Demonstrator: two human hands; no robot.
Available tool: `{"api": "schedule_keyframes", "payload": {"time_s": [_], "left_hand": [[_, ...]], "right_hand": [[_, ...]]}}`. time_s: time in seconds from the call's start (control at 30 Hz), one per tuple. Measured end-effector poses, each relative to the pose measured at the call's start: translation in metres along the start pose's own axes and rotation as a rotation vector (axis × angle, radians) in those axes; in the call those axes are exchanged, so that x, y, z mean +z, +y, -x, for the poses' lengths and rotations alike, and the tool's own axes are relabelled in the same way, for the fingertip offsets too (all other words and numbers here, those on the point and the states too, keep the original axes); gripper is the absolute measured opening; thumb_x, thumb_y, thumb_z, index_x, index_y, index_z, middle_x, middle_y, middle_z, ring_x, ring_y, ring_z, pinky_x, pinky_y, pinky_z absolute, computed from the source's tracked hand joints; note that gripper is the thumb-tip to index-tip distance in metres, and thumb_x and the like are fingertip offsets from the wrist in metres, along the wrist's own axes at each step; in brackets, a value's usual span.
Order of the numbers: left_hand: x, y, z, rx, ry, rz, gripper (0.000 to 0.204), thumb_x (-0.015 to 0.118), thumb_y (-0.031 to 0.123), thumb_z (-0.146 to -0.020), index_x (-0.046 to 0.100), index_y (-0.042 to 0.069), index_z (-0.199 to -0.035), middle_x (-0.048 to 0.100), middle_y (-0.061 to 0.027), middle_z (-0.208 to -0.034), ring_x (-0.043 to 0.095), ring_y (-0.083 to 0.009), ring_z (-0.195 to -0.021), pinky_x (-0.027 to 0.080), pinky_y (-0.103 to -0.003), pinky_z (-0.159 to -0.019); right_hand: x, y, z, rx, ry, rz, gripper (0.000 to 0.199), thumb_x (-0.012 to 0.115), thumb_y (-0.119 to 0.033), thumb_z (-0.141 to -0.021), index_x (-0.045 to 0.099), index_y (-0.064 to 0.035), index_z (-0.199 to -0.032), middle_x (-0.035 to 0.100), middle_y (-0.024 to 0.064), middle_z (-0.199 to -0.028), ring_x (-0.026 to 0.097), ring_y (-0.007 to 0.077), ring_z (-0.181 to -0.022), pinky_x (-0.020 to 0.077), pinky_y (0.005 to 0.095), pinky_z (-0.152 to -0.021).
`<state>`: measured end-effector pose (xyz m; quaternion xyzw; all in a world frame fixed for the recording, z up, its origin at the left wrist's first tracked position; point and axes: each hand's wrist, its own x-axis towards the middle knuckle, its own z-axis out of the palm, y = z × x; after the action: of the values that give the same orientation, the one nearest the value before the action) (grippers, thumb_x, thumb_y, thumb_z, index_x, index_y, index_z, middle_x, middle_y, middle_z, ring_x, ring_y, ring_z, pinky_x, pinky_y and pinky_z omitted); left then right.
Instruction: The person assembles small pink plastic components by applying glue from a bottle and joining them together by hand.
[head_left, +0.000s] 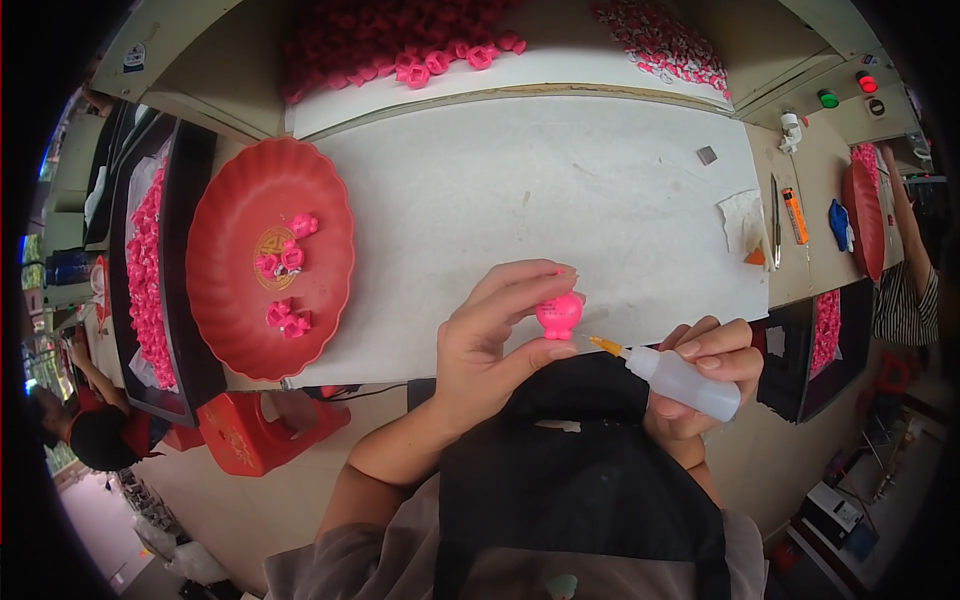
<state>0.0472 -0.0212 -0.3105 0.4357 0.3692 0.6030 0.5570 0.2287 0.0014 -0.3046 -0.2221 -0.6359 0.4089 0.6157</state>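
My left hand (490,335) pinches a small bright pink figurine (560,315) between thumb and fingers, near the front edge of the white-papered table (480,220). Its rounded body sits above two small stubs at the lower end. On the right, my right hand (715,365) is wrapped round a translucent squeeze bottle (685,382) with an orange-yellow needle tip. That tip points left toward the figurine's lower end; whether it touches, I cannot tell. To the left, a red scalloped tray (215,290) holds several small pink pieces (290,318).
Pink parts (435,62) and small pink-and-white pieces (670,45) are heaped on the shelf behind. A black crate (195,300) of pink pieces stands far left. An orange-labelled tube (794,215) lies at right. A red stool (240,440) and another person (100,430) are at lower left.
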Motion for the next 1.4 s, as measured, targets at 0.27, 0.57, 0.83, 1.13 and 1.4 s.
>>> {"api": "schedule_keyframes", "payload": {"time_s": [0.27,0.57,0.83,1.13,1.4], "left_hand": [[-0.003,-0.003,-0.002,0.077,-0.029,-0.084,0.039,0.063,-0.003,-0.07,0.052,-0.003,-0.108,0.045,-0.0134,-0.114,0.05,-0.0206,-0.101,0.042,-0.031,-0.086],[-0.002,-0.006,-0.006,-0.015,-0.116,0.053,0.035,0.058,-0.002,-0.076,0.049,-0.002,-0.11,0.042,-0.0139,-0.116,0.051,-0.0236,-0.099,0.041,-0.034,-0.088],[0.006,-0.016,-0.012,0.028,-0.159,0.101,0.029,0.054,0.002,-0.08,0.045,-0.001,-0.107,0.043,-0.0119,-0.109,0.052,-0.0205,-0.091,0.04,-0.033,-0.083],[-0.004,-0.025,-0.019,0.123,-0.052,-0.085,0.029,0.052,0.004,-0.079,0.045,-0.001,-0.107,0.044,-0.015,-0.107,0.051,-0.0185,-0.084,0.043,-0.029,-0.075],[0.002,-0.034,-0.025,0.056,0.003,-0.257,0.029,0.053,0.017,-0.082,0.046,-0.001,-0.104,0.045,-0.0144,-0.105,0.051,-0.0169,-0.079,0.041,-0.029,-0.073]], "right_hand": [[-0.001,-0.003,-0.002,0.006,-0.017,0.025,0.041,0.078,-0.009,-0.059,0.048,-0.0066,-0.088,0.049,0.0095,-0.085,0.049,0.0136,-0.062,0.0452,0.0235,-0.056],[-0.007,-0.004,-0.009,-0.017,0.274,-0.064,0.043,0.076,-0.014,-0.061,0.041,-0.0046,-0.084,0.047,0.0109,-0.087,0.05,0.0158,-0.062,0.0451,0.0256,-0.053],[-0.029,-0.002,-0.028,0.425,0.305,-0.088,0.032,0.054,0.005,-0.067,0.042,-0.0006,-0.096,0.047,0.0114,-0.086,0.056,0.0226,-0.069,0.0478,0.0298,-0.048],[-0.114,-0.001,-0.041,0.373,0.465,0.466,0.019,0.06,0.003,-0.07,0.044,-0.0027,-0.079,0.05,0.0069,-0.074,0.05,0.0138,-0.061,0.0405,0.0236,-0.054],[-0.112,0.053,-0.046,0.341,-0.003,1.359,0.021,0.064,-0.006,-0.067,0.058,-0.0021,-0.087,0.055,0.0093,-0.08,0.056,0.0227,-0.073,0.0431,0.0297,-0.062]]}}
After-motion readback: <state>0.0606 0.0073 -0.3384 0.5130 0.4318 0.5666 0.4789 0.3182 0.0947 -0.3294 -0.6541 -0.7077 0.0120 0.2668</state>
